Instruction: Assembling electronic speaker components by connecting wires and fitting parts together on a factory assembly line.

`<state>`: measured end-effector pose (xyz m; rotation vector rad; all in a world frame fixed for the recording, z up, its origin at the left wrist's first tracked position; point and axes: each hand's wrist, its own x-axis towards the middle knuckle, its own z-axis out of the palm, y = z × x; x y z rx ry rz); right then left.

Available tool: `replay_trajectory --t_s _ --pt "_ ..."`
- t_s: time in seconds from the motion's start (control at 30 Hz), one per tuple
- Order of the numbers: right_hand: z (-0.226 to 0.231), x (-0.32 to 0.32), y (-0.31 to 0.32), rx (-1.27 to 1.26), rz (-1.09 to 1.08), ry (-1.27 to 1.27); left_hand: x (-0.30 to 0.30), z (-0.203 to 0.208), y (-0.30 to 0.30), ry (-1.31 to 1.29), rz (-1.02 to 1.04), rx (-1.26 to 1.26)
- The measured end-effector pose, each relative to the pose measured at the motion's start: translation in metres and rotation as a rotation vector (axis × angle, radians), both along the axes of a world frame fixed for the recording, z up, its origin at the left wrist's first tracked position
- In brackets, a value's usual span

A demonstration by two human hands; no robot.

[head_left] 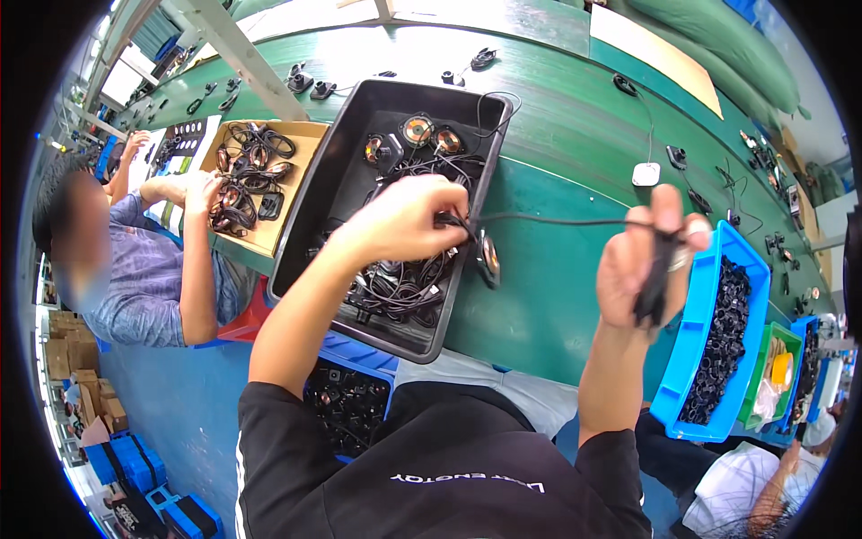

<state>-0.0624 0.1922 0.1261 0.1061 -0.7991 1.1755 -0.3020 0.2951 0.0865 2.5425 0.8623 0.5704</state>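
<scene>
Over the black tray (442, 334), my left hand (409, 216) is closed, pinching a black cable near one end. A small round dark device with a coppery face (488, 259) hangs beside those fingertips, just outside the tray's right wall. The cable (557, 219) runs nearly taut across to my right hand (633, 269). That hand, raised over the green table and somewhat blurred, has its fingers wrapped around a gathered bundle of black cable (660, 278). Inside the tray lie more round devices (417, 131) and a tangle of black cables (400, 292).
Right of my right hand stands a blue bin (672, 395) of small black parts, beside a green bin (779, 346) with yellow tape. At left, a co-worker (144, 260) handles cabled devices in a cardboard box (269, 235). A green conveyor belt (557, 99) carries scattered devices behind.
</scene>
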Motion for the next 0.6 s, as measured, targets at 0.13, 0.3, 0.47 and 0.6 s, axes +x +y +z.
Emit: replay_trajectory --t_s 0.13,0.3,0.47,0.6 --pt "0.021 0.018 0.003 0.041 0.008 0.235 -0.019 0.051 0.014 -0.291 0.168 -0.445" --pt "0.054 0.062 -0.040 0.229 -0.008 0.543 -0.027 0.082 0.036 -0.832 0.137 -0.263" --pt "0.030 0.113 -0.082 0.147 -0.410 0.089 -0.022 0.132 0.041 -0.919 0.099 -0.197" --pt "0.002 0.129 -0.110 -0.045 -0.675 -0.150 0.002 0.144 0.057 -0.823 -0.015 -0.017"
